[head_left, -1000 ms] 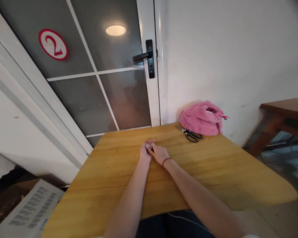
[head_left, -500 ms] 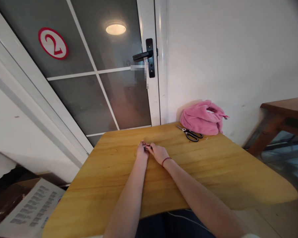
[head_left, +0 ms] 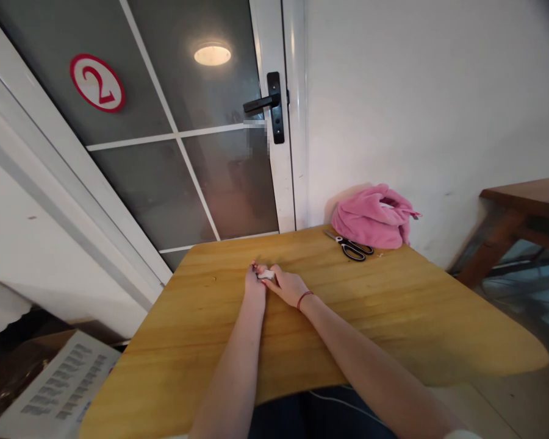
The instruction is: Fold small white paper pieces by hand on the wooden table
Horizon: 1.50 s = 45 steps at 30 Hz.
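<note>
My two hands meet low over the wooden table (head_left: 201,341), near its far half. Between them is a small whitish, flat-looking object (head_left: 266,275); its kind is too small to make out. My right hand (head_left: 289,286), with a red cord bracelet (head_left: 304,299) at the wrist, pinches its right end between thumb and fingers. My left hand (head_left: 255,280) is closed around the left end, fingers bent, with one fingertip poking out at the far side. Parts of the left fingers are hidden behind the object.
Black-handled scissors (head_left: 353,249) lie at the table's back right beside a pink plush cloth item (head_left: 370,216). A door with a black handle (head_left: 274,107) stands behind the table. A printed box (head_left: 59,384) is at lower left, another wooden table (head_left: 531,201) at right.
Both hands have shifted slightly left. The whitish object now shows plainly between them, where earlier only a small dark, shiny bit was visible at the fingertips.
</note>
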Each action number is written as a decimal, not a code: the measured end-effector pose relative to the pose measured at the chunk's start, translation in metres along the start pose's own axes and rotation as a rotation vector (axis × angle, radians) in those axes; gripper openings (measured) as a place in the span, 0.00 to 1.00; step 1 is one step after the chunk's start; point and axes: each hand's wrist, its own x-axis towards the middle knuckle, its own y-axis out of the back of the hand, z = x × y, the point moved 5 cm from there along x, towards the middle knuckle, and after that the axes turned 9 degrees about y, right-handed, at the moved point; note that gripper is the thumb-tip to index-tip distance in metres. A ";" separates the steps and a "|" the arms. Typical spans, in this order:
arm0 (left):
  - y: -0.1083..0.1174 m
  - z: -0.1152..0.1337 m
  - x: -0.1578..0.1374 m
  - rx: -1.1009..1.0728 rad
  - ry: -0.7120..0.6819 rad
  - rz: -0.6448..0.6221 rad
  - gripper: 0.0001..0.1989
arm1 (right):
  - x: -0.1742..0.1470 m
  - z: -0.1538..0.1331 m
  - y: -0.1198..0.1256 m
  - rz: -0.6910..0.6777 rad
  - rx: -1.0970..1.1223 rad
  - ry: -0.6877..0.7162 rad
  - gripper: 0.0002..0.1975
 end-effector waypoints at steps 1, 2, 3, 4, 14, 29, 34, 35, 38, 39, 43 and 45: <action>-0.001 -0.001 0.000 -0.004 0.003 -0.003 0.13 | 0.000 -0.001 0.000 0.005 0.000 0.008 0.20; -0.002 -0.002 -0.001 -0.017 0.012 -0.001 0.14 | 0.001 -0.001 0.000 0.007 -0.005 0.016 0.20; -0.003 -0.003 -0.002 -0.038 0.024 0.004 0.14 | 0.001 -0.001 0.000 0.007 -0.015 0.023 0.19; -0.004 -0.005 -0.003 -0.060 0.036 0.009 0.14 | 0.002 0.000 0.000 0.005 -0.030 0.027 0.19; -0.004 0.000 -0.008 -0.104 0.029 0.030 0.12 | 0.003 0.001 0.003 0.014 -0.062 0.008 0.17; -0.029 -0.029 -0.031 -0.079 0.100 -0.127 0.13 | 0.001 0.011 0.010 0.142 0.040 -0.123 0.20; -0.031 -0.038 -0.032 0.002 0.061 -0.060 0.05 | 0.002 0.017 0.007 0.103 -0.001 -0.178 0.21; -0.029 -0.037 -0.031 0.014 0.045 -0.046 0.04 | 0.002 0.018 0.007 0.104 -0.001 -0.176 0.21; -0.022 -0.033 -0.026 0.038 -0.007 0.002 0.05 | 0.001 0.017 0.006 0.101 -0.003 -0.160 0.21; -0.019 -0.031 -0.025 0.046 -0.013 0.016 0.06 | 0.001 0.016 0.006 0.104 -0.006 -0.151 0.20; -0.016 -0.026 -0.020 0.053 0.005 0.010 0.06 | 0.000 0.011 0.010 0.153 -0.021 -0.109 0.20; -0.015 -0.021 -0.019 0.033 0.002 0.010 0.06 | -0.001 0.009 0.011 0.166 -0.027 -0.095 0.19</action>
